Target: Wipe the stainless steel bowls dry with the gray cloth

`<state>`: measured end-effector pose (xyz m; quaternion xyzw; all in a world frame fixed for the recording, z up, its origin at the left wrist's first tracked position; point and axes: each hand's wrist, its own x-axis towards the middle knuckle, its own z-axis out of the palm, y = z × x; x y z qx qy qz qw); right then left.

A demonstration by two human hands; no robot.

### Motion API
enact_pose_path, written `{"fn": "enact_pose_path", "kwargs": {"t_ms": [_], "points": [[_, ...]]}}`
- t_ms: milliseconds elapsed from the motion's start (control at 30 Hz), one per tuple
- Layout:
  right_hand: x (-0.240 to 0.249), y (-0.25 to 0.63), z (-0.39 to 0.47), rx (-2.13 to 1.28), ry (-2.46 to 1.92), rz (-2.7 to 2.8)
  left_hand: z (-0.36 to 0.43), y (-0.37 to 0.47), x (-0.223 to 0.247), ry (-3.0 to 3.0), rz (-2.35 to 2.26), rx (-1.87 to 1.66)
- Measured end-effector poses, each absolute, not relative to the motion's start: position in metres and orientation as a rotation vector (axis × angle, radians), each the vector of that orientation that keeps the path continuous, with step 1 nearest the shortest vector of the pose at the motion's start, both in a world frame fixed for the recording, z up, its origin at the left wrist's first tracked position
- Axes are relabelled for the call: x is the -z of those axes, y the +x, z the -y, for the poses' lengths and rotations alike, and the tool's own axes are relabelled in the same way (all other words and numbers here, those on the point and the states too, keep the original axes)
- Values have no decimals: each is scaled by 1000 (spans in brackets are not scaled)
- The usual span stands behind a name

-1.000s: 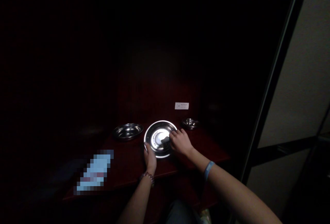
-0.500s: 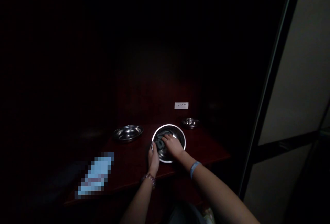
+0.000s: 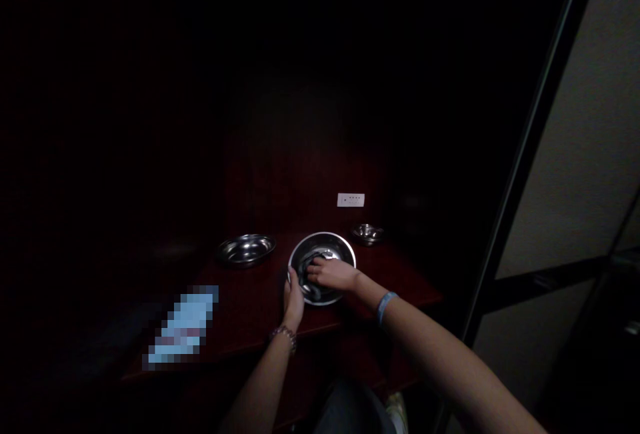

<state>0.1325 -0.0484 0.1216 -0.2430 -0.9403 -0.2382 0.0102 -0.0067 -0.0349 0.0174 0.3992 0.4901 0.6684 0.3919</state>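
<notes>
A shiny metal bowl point(image 3: 346, 254) stands near the front of the dark red tabletop point(image 3: 240, 307). My left hand point(image 3: 294, 299) grips its left rim, thumb at the edge and fingers hidden behind the wall. Inside the bowl, my right hand point(image 3: 333, 275) presses on a dark grey-green cloth point(image 3: 303, 267), fingers pointing left. The cloth is bunched against the bowl's left inner side and partly covered by the hand.
A shallow metal dish point(image 3: 246, 247) sits to the left, a smaller metal bowl point(image 3: 367, 233) at the back right. A blurred light-blue item point(image 3: 183, 324) lies front left. A white socket point(image 3: 351, 200) is on the back wall; a pale panel point(image 3: 590, 127) stands right.
My right hand has turned flatter and more sideways over the cloth, its wrist now crossing the bowl's right rim. Less cloth shows. My left hand keeps its hold on the rim.
</notes>
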Motion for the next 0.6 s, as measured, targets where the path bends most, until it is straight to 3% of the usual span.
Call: {"fn": "enact_pose_path", "kwargs": {"t_ms": [200,433,600], "points": [[-127,128,30,1000,-793,2820,38,-8,-21,1021,-1283,-1604],[-120,147,26,970,-1250,2588,42,-4,-21,1070,-1222,-1642],[-101,154,37,768,-1459,2597,40,-4,-18,1096,-1293,-1671]]}}
